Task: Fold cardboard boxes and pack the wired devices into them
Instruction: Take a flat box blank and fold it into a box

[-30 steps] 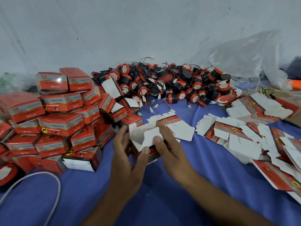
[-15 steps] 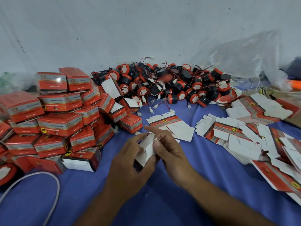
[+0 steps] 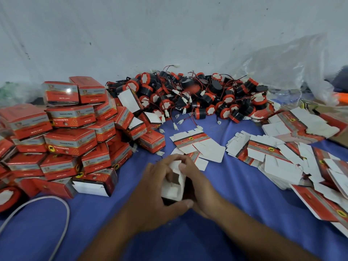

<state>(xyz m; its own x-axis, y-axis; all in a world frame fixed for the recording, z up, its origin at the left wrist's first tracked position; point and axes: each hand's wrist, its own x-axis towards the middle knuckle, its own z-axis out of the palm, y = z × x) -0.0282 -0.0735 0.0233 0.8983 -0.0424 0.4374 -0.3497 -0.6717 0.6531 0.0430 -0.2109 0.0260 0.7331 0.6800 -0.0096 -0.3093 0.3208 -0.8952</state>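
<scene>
1. Two hands hold one partly folded cardboard box (image 3: 172, 187) just above the blue cloth (image 3: 244, 200), directly in front of you at the centre of the view.
2. Your left hand (image 3: 154, 191) grasps the box from the left. Its fingers curl over the far top edge, and its thumb runs under the near edge.
3. Your right hand (image 3: 201, 187) grasps the box from the right. Its fingertips (image 3: 185, 166) pinch a white flap at the top of the box.
4. The white inner face of the box is turned toward you, and the near end is open. You cannot tell from this view whether the far end is closed.
5. The wired devices (image 3: 197, 98) lie in a heap at the far edge of the cloth, against the wall (image 3: 169, 34). They are round black-and-red units with thin leads and white connectors. The heap is well apart from both hands.
6. The folded boxes (image 3: 69, 140) are stacked several layers high on your left. One box at the near edge of the stack lies with its open white end (image 3: 90, 187) facing you.
7. A few flat blanks (image 3: 197, 146) lie on the cloth just beyond your hands. A larger heap of blanks (image 3: 282, 155) is spread out to your right.
8. A white cable (image 3: 63, 213) curves across the cloth at the lower left. A clear plastic bag (image 3: 282, 68) lies at the upper right, behind the devices.
</scene>
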